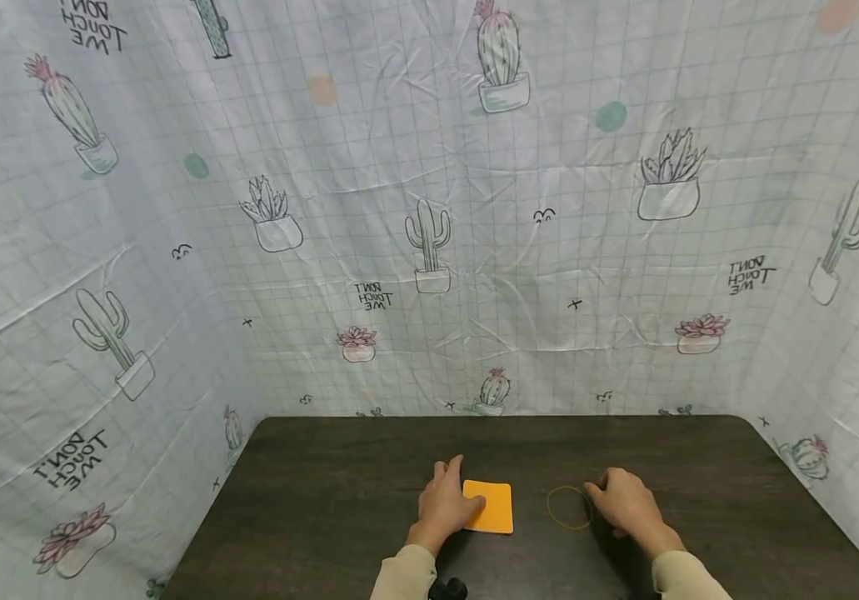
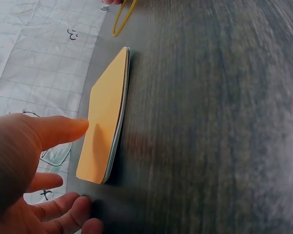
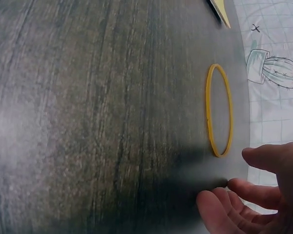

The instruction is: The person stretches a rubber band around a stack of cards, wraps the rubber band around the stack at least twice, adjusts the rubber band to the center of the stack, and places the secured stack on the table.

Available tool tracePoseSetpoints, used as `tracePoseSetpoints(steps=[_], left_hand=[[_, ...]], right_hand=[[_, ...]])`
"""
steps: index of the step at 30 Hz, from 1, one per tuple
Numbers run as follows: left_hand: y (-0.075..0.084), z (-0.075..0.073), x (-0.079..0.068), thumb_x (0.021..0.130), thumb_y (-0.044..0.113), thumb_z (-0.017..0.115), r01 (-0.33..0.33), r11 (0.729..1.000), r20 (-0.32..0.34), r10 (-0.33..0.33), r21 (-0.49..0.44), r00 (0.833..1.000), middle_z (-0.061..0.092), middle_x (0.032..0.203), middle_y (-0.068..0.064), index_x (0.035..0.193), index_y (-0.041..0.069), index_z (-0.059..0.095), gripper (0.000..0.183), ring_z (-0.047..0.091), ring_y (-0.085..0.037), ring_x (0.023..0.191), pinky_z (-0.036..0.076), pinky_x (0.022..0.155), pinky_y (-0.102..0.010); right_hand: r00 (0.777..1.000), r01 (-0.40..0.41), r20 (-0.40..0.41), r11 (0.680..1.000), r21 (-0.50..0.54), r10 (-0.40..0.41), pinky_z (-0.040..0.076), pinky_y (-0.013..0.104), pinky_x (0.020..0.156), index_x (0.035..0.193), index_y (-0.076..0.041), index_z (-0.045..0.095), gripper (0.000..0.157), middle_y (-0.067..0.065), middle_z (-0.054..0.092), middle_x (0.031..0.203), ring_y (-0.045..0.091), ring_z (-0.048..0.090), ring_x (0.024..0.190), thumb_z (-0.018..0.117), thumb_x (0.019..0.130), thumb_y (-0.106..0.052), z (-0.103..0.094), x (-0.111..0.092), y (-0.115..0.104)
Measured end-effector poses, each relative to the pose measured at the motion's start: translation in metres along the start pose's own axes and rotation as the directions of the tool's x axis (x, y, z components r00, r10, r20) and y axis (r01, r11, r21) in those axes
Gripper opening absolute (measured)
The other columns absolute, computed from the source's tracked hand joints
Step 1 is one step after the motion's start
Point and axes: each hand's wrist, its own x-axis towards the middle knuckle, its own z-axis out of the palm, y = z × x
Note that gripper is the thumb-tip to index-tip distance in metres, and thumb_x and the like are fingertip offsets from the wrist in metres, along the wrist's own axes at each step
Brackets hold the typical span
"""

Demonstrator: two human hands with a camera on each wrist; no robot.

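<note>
On the dark worktop [image 1: 324, 500], the orange square pad [image 1: 496, 507] lies flat between my two hands. My left hand [image 1: 442, 504] is beside it, fingers spread and gripping nothing, the thumb over its top; whether it touches, I cannot tell. To the right lies a yellow rubber band [image 3: 208, 112], and my right hand [image 1: 630, 506], loosely curved and holding nothing, is just beside it.

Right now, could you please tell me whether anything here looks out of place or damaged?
Only the wall cloth looks odd: its lettering appears backwards, perhaps because the reverse side faces in. On the table, the orange-topped stack and yellow band show no obvious damage.
</note>
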Motion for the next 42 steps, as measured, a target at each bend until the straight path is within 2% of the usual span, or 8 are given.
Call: tracePoseSetpoints(steps=[9, 17, 26, 29, 34, 42], left_hand=[[0.003, 0.001, 0.004, 0.082, 0.035, 0.083, 0.013, 1.000, 0.004, -0.013, 0.027, 1.000, 0.050, 0.125, -0.017, 0.140, 0.007, 0.057, 0.069, 0.060, -0.033, 0.091, 0.050, 0.086, -0.058], [0.000, 0.005, 0.006, 0.082, 0.034, 0.083, 0.032, 0.999, 0.034, -0.033, 0.016, 0.999, 0.049, 0.120, -0.014, 0.138, 0.009, 0.059, 0.066, 0.057, -0.031, 0.086, 0.048, 0.085, -0.059], [-0.002, 0.004, 0.005, 0.083, 0.031, 0.081, 0.000, 1.000, 0.022, -0.001, 0.026, 1.000, 0.047, 0.116, -0.012, 0.135, 0.008, 0.061, 0.060, 0.054, -0.027, 0.078, 0.048, 0.078, -0.053], [-0.003, 0.003, 0.005, 0.084, 0.032, 0.080, -0.005, 1.000, 0.033, 0.005, 0.019, 0.999, 0.047, 0.117, -0.012, 0.134, 0.009, 0.063, 0.057, 0.054, -0.028, 0.079, 0.047, 0.077, -0.053], [-0.004, -0.001, 0.004, 0.084, 0.033, 0.078, -0.013, 1.000, 0.077, 0.012, 0.008, 0.997, 0.046, 0.117, -0.011, 0.132, 0.012, 0.064, 0.054, 0.053, -0.027, 0.078, 0.046, 0.076, -0.052], [-0.004, -0.006, 0.004, 0.083, 0.030, 0.079, -0.039, 0.999, 0.122, 0.041, -0.017, 0.992, 0.044, 0.114, -0.007, 0.129, 0.013, 0.065, 0.051, 0.051, -0.024, 0.075, 0.045, 0.071, -0.045]], right_hand=[[0.998, 0.031, -0.047, 0.999, -0.030, -0.032, 0.052, 0.031, 0.043, 0.090, 0.003, 0.059, 0.020, 0.012, 0.061, 0.081, 0.018, 0.059, 0.044, 0.065, 0.094, -0.015, 0.001, 0.002, 0.001], [0.999, 0.011, -0.052, 0.999, -0.050, -0.014, 0.052, 0.031, 0.042, 0.087, 0.002, 0.058, 0.019, 0.012, 0.060, 0.080, 0.018, 0.059, 0.045, 0.069, 0.092, -0.013, 0.003, 0.001, 0.000], [0.998, 0.014, -0.060, 0.998, -0.059, -0.017, 0.052, 0.033, 0.044, 0.078, -0.004, 0.062, 0.013, 0.007, 0.059, 0.071, 0.016, 0.059, 0.042, 0.066, 0.090, -0.009, 0.003, 0.002, -0.001], [0.999, 0.012, -0.047, 0.999, -0.051, -0.015, 0.052, 0.033, 0.044, 0.079, -0.004, 0.062, 0.015, 0.006, 0.059, 0.070, 0.017, 0.059, 0.043, 0.065, 0.091, -0.012, 0.004, 0.003, 0.000], [1.000, 0.010, -0.020, 0.999, -0.041, -0.011, 0.052, 0.032, 0.044, 0.085, -0.002, 0.062, 0.021, 0.007, 0.061, 0.079, 0.018, 0.058, 0.048, 0.073, 0.090, -0.019, 0.006, 0.004, 0.000], [1.000, 0.008, -0.010, 0.998, -0.066, -0.008, 0.051, 0.032, 0.044, 0.084, -0.003, 0.062, 0.018, 0.006, 0.059, 0.075, 0.018, 0.058, 0.048, 0.074, 0.089, -0.015, 0.006, 0.005, -0.005]])
